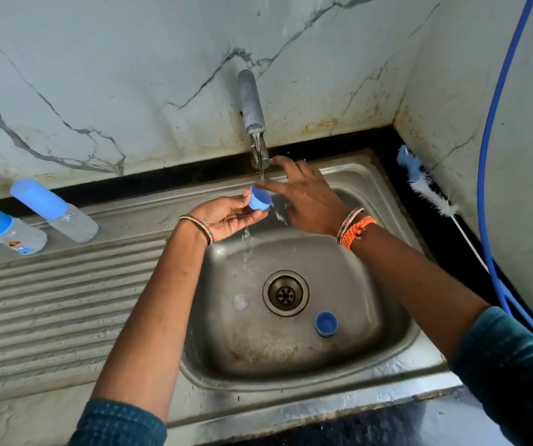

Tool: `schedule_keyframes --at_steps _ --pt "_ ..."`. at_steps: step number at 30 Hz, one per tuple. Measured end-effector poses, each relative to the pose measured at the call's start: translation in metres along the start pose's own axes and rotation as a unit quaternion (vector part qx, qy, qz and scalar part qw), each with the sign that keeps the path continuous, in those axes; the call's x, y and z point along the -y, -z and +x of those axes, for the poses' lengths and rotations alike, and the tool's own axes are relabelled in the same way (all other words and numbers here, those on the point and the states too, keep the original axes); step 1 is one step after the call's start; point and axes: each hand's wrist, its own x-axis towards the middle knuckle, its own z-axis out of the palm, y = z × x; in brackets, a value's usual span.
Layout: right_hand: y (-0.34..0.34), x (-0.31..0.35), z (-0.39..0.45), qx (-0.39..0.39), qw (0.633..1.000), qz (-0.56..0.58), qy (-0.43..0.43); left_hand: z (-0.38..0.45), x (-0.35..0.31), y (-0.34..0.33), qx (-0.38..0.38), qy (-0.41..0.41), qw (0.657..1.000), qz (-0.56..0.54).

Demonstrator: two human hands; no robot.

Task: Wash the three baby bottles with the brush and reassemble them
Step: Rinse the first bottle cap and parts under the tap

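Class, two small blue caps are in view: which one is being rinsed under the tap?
The blue cap held in the left hand, under the running water. The other cap sits untouched in the basin, beside the drain.

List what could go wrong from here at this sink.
The small blue cap sits only at the left hand's fingertips under running water; it may slip into the basin. The clear teat and blue ring lie close to the drain. Two bottles lie on the ribbed drainboard and might roll.
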Motion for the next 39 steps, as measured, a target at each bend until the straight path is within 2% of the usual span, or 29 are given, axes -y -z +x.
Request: schedule_keyframes --at_steps 3,5,7,9,13,16,18,19,20,22,23,24,27,29,30,33,34,35,36,37,39 --pt "-0.008 0.004 -0.002 -0.05 0.998 0.033 0.016 -0.001 0.005 -0.005 0.024 -0.02 1.0 0.002" --pt "-0.012 0.005 -0.003 -0.091 0.986 0.139 -0.013 -0.003 0.01 -0.009 0.045 -0.038 0.997 -0.046" --pt "-0.016 0.006 -0.001 -0.072 0.947 0.304 -0.076 -0.003 0.012 -0.01 0.061 -0.053 0.991 -0.107" --pt "-0.018 0.005 0.001 -0.05 0.9 0.415 -0.127 -0.002 0.011 -0.01 0.066 -0.066 0.989 -0.112" --pt "-0.02 0.001 0.008 -0.096 0.872 0.457 -0.149 -0.002 0.01 -0.026 0.045 -0.093 0.994 -0.029" --pt "-0.016 0.0 0.014 -0.114 0.844 0.508 -0.13 0.001 0.011 -0.04 -0.019 -0.145 0.98 0.133" --pt "-0.016 0.0 0.017 -0.11 0.832 0.528 -0.129 0.002 0.01 -0.04 -0.082 -0.172 0.951 0.244" --pt "-0.017 -0.001 0.018 -0.107 0.822 0.543 -0.137 0.004 0.01 -0.037 -0.109 -0.194 0.924 0.309" --pt "-0.018 -0.002 0.02 -0.098 0.814 0.553 -0.146 0.006 0.009 -0.033 -0.138 -0.226 0.884 0.385" --pt "-0.018 -0.001 0.023 -0.063 0.824 0.538 -0.169 0.012 0.011 -0.026 -0.196 -0.313 0.778 0.508" --pt "-0.018 0.001 0.024 -0.043 0.835 0.52 -0.174 0.014 0.012 -0.024 -0.214 -0.344 0.748 0.526" --pt "-0.018 0.004 0.026 -0.028 0.844 0.506 -0.178 0.014 0.013 -0.024 -0.219 -0.365 0.741 0.519" --pt "-0.013 0.01 0.027 -0.028 0.834 0.518 -0.188 0.015 0.016 -0.024 -0.228 -0.411 0.737 0.485" --pt "-0.013 0.014 0.024 -0.036 0.825 0.531 -0.191 0.016 0.017 -0.025 -0.232 -0.413 0.733 0.488" --pt "-0.013 0.016 0.022 -0.04 0.823 0.535 -0.187 0.017 0.018 -0.027 -0.231 -0.396 0.753 0.472" --pt "-0.016 0.02 0.017 -0.056 0.826 0.529 -0.185 0.015 0.019 -0.035 -0.202 -0.283 0.883 0.315" --pt "-0.016 0.021 0.015 -0.06 0.818 0.537 -0.195 0.012 0.019 -0.038 -0.179 -0.237 0.915 0.272" --pt "-0.016 0.021 0.015 -0.063 0.812 0.541 -0.209 0.009 0.018 -0.039 -0.154 -0.198 0.932 0.261" --pt "-0.017 0.021 0.015 -0.071 0.815 0.531 -0.222 0.006 0.018 -0.04 -0.139 -0.171 0.931 0.291" --pt "-0.02 0.021 0.016 -0.082 0.829 0.503 -0.232 0.003 0.017 -0.04 -0.135 -0.162 0.914 0.346" --pt "-0.026 0.02 0.018 -0.092 0.859 0.44 -0.245 0.002 0.016 -0.036 -0.168 -0.209 0.855 0.444"
